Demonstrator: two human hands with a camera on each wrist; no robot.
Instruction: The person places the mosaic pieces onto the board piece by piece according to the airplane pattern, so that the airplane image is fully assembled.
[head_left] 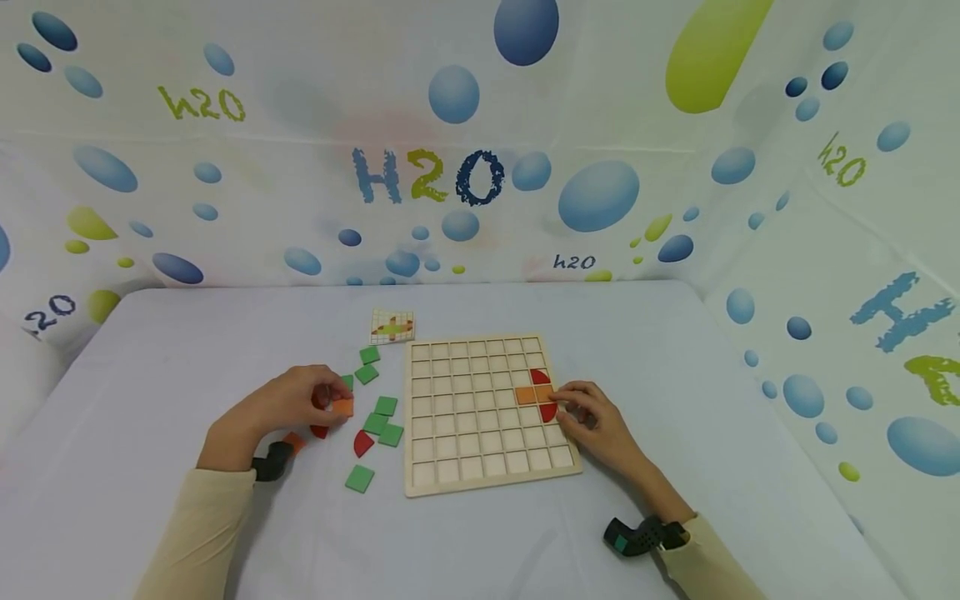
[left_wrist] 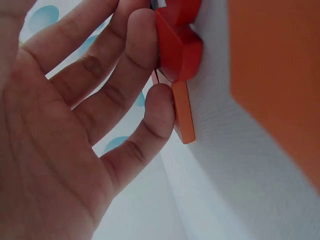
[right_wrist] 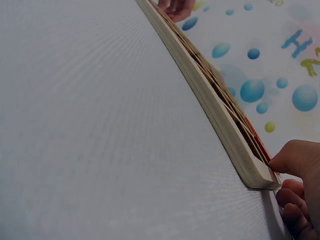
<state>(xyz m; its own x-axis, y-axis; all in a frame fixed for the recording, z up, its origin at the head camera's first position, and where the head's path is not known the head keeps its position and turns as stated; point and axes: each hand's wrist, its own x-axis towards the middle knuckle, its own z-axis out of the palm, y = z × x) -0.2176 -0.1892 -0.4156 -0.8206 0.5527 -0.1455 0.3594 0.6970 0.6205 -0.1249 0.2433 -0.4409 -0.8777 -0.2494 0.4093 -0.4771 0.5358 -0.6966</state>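
Observation:
My left hand (head_left: pixel 296 400) pinches an orange square tile (head_left: pixel 343 407) between thumb and fingers, low over the table left of the board. Close under that hand, a red quarter-round tile (head_left: pixel 320 431) partly shows; red pieces (left_wrist: pixel 182 47) are right at the fingertips in the left wrist view. At the right edge of the wooden grid board (head_left: pixel 450 485), my right hand (head_left: pixel 600 425) touches the rim and the outer of two orange tiles (head_left: pixel 534 394) with relaxed fingers. Red quarter-round tiles (head_left: pixel 549 412) lie in cells beside the orange pair.
Several green square tiles (head_left: pixel 360 478) and a red quarter-round tile (head_left: pixel 363 443) lie scattered left of the board. Another orange tile (head_left: pixel 295 442) lies under the left wrist. A small pattern card (head_left: pixel 392 327) rests behind the board's far left corner.

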